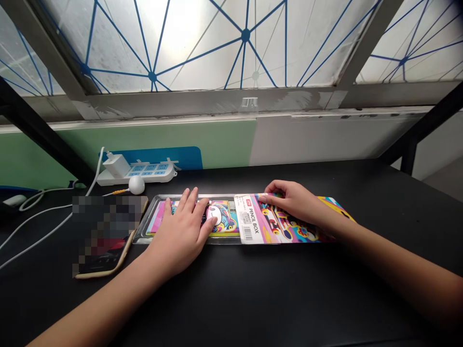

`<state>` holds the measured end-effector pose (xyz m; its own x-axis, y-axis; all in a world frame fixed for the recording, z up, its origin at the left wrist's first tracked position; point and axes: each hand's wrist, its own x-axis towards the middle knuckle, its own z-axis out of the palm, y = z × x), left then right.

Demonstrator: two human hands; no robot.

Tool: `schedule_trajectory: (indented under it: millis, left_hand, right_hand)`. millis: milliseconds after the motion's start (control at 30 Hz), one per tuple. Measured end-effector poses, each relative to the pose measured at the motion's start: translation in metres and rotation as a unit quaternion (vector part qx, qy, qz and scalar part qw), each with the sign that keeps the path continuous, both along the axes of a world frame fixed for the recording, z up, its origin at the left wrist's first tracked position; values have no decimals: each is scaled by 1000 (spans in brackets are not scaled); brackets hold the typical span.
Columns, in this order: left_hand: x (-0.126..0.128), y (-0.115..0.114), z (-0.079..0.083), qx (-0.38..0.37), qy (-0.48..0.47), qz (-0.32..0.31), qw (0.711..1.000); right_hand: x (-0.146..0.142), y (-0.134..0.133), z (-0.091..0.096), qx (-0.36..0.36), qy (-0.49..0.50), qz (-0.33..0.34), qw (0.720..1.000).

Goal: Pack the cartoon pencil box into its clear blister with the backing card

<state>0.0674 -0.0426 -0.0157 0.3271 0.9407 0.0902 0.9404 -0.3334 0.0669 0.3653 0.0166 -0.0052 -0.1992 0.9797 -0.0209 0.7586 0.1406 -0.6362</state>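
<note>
My left hand lies flat, fingers spread, over a colourful pencil box with a cartoon print. The box sits in a clear plastic tray on the desk. Between thumb and fingers, my right hand pinches the upper edge of a printed cardboard card marked "PENCIL BOX", with a barcode at its left end. The card covers the right part of the tray and reaches out to the right under my right wrist. Whatever lies beneath the card is hidden.
A phone in a tan case lies left of the tray, its screen partly blurred. Behind it are a white power strip with a plugged-in charger, a round white object and white cables. The black desk meets a wall below the window.
</note>
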Motion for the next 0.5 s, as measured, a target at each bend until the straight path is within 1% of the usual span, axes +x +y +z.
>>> schedule_trajectory:
  millis: [100,167,200,267,333,367,433,500]
  left_hand:
    - [8,-9,6,-35,-62,-28,997]
    - [11,-16,12,-70,-143,-55,986]
    - [11,-19,16,-84,-199,-65,974]
    - [10,-24,22,-95,-326,-73,938]
    - [6,-24,27,-78,-436,-71,894]
    - [4,-22,28,-60,-473,-66,876]
    - [-1,-17,29,-12,-523,-56,850]
    - [-4,-8,27,34,-575,-40,816]
  right_hand:
    - [-10,-5,-4,2,9,14,1000]
    - [-13,-7,-4,2,9,26,1000]
    - [-13,-7,-3,0,7,29,1000]
    - [-10,-7,-1,-8,-4,34,999]
    - [-2,-3,2,-18,-14,46,999]
    - [3,1,4,-23,-20,53,998]
    - [16,9,6,-38,-37,62,997]
    - [30,17,9,-61,-54,66,995]
